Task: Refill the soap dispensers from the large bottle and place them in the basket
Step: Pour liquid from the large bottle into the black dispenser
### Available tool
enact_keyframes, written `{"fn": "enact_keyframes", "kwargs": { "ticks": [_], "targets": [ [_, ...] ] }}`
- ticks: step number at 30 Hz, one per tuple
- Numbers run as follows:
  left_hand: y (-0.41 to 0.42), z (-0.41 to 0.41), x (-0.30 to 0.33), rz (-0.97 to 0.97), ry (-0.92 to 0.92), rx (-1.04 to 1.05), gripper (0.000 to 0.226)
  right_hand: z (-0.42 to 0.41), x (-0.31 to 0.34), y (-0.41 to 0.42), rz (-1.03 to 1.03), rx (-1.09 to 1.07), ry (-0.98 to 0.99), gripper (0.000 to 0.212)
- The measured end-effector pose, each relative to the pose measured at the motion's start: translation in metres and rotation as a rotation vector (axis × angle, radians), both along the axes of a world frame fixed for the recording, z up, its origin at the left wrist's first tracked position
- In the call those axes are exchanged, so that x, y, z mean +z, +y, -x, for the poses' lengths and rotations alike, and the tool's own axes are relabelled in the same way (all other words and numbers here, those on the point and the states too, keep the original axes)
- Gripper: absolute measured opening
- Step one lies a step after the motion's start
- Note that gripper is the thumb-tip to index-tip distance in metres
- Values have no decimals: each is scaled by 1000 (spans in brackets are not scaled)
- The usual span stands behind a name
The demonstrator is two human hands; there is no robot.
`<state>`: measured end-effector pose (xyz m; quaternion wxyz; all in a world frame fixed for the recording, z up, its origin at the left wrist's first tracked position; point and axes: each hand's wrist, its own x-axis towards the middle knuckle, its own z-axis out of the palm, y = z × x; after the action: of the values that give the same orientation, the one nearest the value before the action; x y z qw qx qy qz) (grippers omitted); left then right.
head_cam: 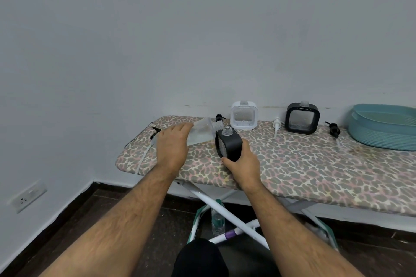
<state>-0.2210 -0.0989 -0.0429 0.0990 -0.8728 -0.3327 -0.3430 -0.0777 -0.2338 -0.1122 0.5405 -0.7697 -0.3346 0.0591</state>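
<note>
My left hand (172, 145) grips a large clear bottle (203, 131), tipped on its side with its open threaded mouth just over the neck of a black square soap dispenser (229, 143). My right hand (244, 161) holds that dispenser from below and behind. A white dispenser (243, 115) and a second black dispenser (302, 118) stand uncapped near the wall. A teal woven basket (382, 127) sits at the far right with nothing visible in it.
All of this rests on a leopard-print ironing board (292, 164). Loose pump heads lie on it: a black pump (219, 117), a white pump (276, 125), another black pump (333, 130), and a pump with a long tube (153, 139) at the left end. A water bottle (218, 220) stands on the floor.
</note>
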Motion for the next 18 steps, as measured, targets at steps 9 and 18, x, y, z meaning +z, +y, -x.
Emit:
{"fn": "enact_keyframes", "kwargs": {
  "ticks": [9,18],
  "targets": [
    [2,0,5,-25,35,10,65,-1,-2,3,-2,4,12,66],
    [1,0,10,-68,37,13,69,-2,-4,3,2,7,16,64]
  ]
}}
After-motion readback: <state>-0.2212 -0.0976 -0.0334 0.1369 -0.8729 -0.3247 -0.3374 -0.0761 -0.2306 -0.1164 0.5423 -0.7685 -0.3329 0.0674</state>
